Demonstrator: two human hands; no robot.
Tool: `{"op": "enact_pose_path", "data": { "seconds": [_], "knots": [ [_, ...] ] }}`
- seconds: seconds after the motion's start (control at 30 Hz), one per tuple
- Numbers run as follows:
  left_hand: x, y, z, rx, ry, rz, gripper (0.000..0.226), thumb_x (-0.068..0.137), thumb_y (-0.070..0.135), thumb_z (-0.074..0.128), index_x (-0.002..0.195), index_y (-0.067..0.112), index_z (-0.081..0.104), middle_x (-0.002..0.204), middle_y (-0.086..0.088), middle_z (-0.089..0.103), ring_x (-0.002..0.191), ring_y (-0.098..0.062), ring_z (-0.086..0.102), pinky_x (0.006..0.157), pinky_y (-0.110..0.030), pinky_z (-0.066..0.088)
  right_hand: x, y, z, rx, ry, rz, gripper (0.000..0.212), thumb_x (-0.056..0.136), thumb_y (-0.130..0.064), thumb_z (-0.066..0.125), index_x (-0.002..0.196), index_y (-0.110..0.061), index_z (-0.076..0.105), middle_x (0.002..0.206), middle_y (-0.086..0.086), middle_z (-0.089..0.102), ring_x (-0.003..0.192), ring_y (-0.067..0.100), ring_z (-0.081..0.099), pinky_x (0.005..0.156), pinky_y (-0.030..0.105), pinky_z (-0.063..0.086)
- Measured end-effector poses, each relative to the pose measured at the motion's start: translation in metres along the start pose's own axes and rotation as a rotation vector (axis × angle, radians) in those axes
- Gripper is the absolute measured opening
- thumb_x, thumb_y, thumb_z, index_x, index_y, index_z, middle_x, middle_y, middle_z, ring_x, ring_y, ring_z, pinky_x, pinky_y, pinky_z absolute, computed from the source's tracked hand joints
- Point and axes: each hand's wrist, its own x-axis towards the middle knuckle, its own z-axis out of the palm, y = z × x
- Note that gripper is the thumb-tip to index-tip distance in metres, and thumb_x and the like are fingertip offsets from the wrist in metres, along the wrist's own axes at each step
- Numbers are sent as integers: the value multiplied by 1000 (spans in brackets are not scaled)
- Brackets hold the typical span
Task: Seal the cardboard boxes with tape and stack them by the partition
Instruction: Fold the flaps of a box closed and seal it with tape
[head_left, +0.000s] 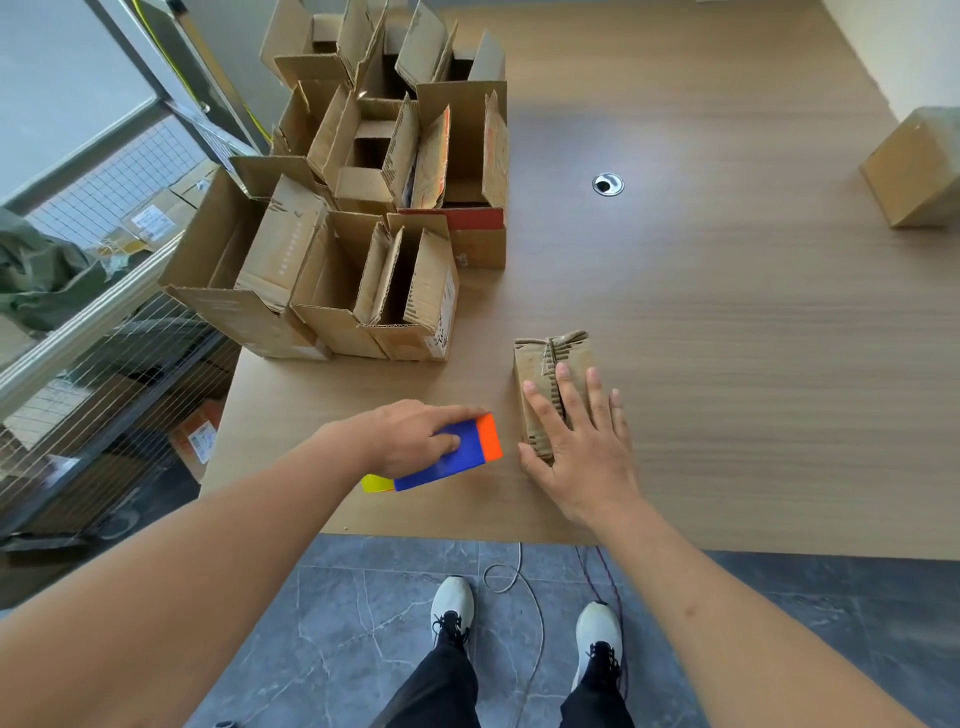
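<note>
1. Step in hand, as judged: sealing of the small box. Its flaps are folded shut and pressed down; no tape is seen on the seam yet.
2. Small box is lying on the table, near the front edge, to the right of the open-box cluster and apart from it.
3. R hand is laid flat on the small box top, fingers straight and spread, palm over the near end. Nothing is gripped; flaps are held down by pressure only.
4. L hand is placed on the tape dispenser (blue body, orange end, yellow bit at the near end), just left of the small box. Fingers are curled over its top, thumb along the side; it is held.
5. Both forearms are stretched fwd and low over the table edge.
6. Next move, est.: dispenser to be lifted onto the small box's seam and drawn along it, flaps kept closed by R hand.
7. One closed box is seen far right of the small box. Partition not identified w/ certainty.
</note>
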Motion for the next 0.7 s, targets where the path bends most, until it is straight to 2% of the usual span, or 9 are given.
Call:
{"op": "enact_pose_path", "data": {
  "seconds": [0.1, 0.2, 0.33, 0.43, 0.57, 0.63, 0.7],
  "knots": [
    [-8, 0, -3, -58, 98, 16, 54, 106, 48, 35, 144, 76, 8, 97, -2, 49, 87, -19, 52, 82, -39, 38, 2, -14, 0, 29, 14, 45, 78, 90, -51, 53, 160, -34, 23, 171, 7, 2, 155, 39, -11, 124, 54, -7],
    [-15, -1, -4, -107, 189, 44, 58, 106, 49, 37, 141, 79, 3, 98, -2, 49, 86, -23, 54, 83, -41, 43, 2, -17, 3, 36, 82, 50, 79, 84, -41, 67, 156, -28, 37, 168, 11, 17, 155, 44, 4, 124, 59, 5],
    [-26, -5, -5, -273, 285, 161, 61, 107, 43, 43, 145, 75, 9, 100, -2, 48, 86, -22, 54, 83, -38, 45, 3, -6, 7, 14, 122, -18, 77, 83, -45, 68, 154, -31, 40, 167, 10, 24, 155, 41, 11, 122, 58, 19],
    [-31, -2, -4, -354, 364, 223, 61, 107, 39, 46, 149, 69, 14, 105, -4, 50, 92, -23, 55, 89, -38, 47, 5, 2, 4, 61, 96, -62, 72, 83, -49, 66, 149, -38, 38, 169, 1, 20, 157, 35, 6, 120, 54, 22],
    [-32, 3, -4, -391, 445, 272, 62, 102, 45, 47, 151, 66, 17, 103, 0, 48, 91, -17, 54, 87, -31, 44, 7, 6, -4, 38, 9, -84, 67, 82, -49, 65, 139, -44, 31, 170, -6, 11, 157, 29, -3, 122, 54, 12],
    [-34, 5, -5, -397, 454, 289, 65, 99, 45, 49, 151, 65, 17, 102, 2, 47, 89, -13, 51, 82, -27, 41, 7, 6, -10, 7, -23, -82, 72, 78, -37, 71, 137, -45, 29, 169, -10, 11, 157, 26, -3, 122, 54, 1],
    [-35, 5, -5, -398, 447, 304, 69, 99, 40, 53, 152, 65, 17, 103, 2, 45, 89, -13, 50, 81, -28, 39, 8, 7, -18, 9, -34, -78, 78, 70, -15, 73, 131, -42, 33, 167, -18, 15, 157, 24, -3, 122, 51, -7]
  ]
}}
